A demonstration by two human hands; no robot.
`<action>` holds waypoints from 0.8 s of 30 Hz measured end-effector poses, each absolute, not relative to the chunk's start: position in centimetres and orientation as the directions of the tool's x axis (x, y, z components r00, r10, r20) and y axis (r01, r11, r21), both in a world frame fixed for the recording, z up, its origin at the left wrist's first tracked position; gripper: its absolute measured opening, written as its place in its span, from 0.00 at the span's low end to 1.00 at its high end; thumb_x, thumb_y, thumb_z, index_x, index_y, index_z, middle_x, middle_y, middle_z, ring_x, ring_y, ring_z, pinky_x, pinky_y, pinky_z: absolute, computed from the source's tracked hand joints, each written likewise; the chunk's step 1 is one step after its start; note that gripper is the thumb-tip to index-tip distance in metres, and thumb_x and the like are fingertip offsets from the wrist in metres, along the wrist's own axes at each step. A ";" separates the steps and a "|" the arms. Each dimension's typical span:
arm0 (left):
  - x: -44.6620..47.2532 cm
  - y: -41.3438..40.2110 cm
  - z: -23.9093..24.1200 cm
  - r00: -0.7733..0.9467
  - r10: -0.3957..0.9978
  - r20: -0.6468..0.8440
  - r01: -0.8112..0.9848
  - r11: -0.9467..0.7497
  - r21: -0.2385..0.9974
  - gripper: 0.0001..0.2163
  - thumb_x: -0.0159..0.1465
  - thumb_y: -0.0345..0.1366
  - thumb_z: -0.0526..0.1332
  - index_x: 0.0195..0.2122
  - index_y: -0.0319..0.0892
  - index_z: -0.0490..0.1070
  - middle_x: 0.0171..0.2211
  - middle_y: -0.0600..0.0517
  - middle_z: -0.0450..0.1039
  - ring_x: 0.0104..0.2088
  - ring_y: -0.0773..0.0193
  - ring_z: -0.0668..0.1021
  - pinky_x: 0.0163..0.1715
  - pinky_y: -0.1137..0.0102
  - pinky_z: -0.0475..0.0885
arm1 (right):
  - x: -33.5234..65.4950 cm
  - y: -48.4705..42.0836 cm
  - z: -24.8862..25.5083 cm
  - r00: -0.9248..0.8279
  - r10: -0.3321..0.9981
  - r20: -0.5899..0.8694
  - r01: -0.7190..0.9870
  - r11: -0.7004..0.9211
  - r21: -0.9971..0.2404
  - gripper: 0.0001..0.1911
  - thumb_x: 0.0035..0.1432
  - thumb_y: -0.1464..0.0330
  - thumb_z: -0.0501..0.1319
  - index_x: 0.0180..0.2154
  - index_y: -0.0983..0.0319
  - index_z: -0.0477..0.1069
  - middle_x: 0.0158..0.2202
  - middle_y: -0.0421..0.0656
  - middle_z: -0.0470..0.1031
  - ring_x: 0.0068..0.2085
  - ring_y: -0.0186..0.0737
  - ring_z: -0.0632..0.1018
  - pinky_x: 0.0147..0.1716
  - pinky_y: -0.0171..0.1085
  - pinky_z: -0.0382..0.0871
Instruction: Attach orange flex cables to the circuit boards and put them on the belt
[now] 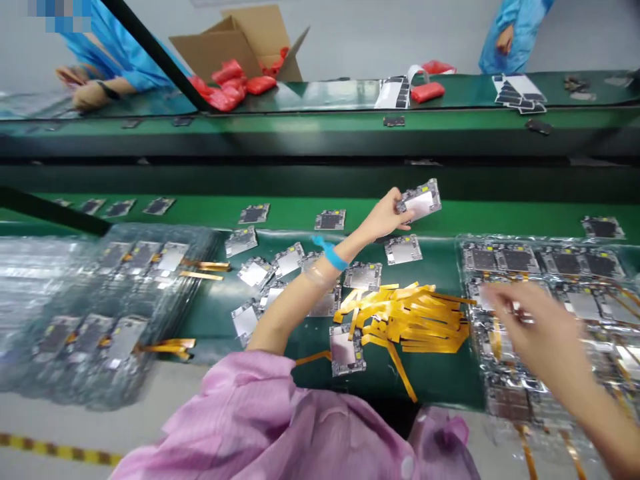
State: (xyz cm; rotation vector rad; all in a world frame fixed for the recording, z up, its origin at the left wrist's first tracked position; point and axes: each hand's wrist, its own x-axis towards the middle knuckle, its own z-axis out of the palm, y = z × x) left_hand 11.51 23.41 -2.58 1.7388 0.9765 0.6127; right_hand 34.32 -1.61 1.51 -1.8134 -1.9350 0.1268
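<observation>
My left hand (387, 215), with a blue band at the wrist, is closed on the edge of a circuit board (421, 202) with a silver plate. It holds this board up over the green conveyor belt (290, 208). Blurred by motion, my right hand (533, 327) hovers above the clear plastic tray (467, 320) of boards on the right; whether its fingers grip anything is unclear. Between my arms lies a heap of orange flex cables (413, 320). One board (345, 350) rests at the heap's near left side, and several loose boards (256, 272) are scattered beyond my left forearm.
Stacked plastic trays (165, 293) with boards and orange cables stand on the left. More boards (330, 219) lie along the belt. On the far shelf are red packets (233, 83) and a cardboard box (215, 50). Across the line, a co-worker's hands (90, 93) are at the upper left.
</observation>
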 end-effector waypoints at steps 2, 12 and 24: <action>7.5 20.6 -1.5 0.585 0.802 -0.121 0.098 0.078 0.992 0.13 0.66 0.33 0.63 0.46 0.41 0.59 0.46 0.44 0.74 0.42 0.59 0.81 0.44 0.63 0.79 | 29.7 1.0 -0.7 -0.320 0.942 0.098 0.857 0.332 -0.394 0.14 0.69 0.71 0.54 0.46 0.59 0.78 0.41 0.50 0.78 0.41 0.47 0.79 0.41 0.42 0.73; -5.0 9.2 -1.2 0.627 0.586 -0.513 0.049 0.628 0.777 0.28 0.49 0.32 0.77 0.49 0.38 0.70 0.40 0.49 0.77 0.34 0.63 0.79 0.34 0.70 0.76 | 27.3 6.7 -5.1 -0.549 0.820 -0.160 0.764 0.416 -0.493 0.08 0.63 0.74 0.60 0.35 0.60 0.77 0.37 0.47 0.78 0.40 0.47 0.79 0.42 0.45 0.72; -0.7 7.9 0.9 0.700 0.537 -0.471 0.232 0.454 0.861 0.33 0.50 0.35 0.74 0.57 0.41 0.65 0.45 0.45 0.78 0.43 0.52 0.80 0.40 0.62 0.75 | 25.9 2.3 -1.0 -0.182 0.961 -0.209 0.539 -0.080 -0.838 0.06 0.73 0.61 0.49 0.46 0.56 0.58 0.30 0.37 0.70 0.25 0.35 0.72 0.26 0.34 0.68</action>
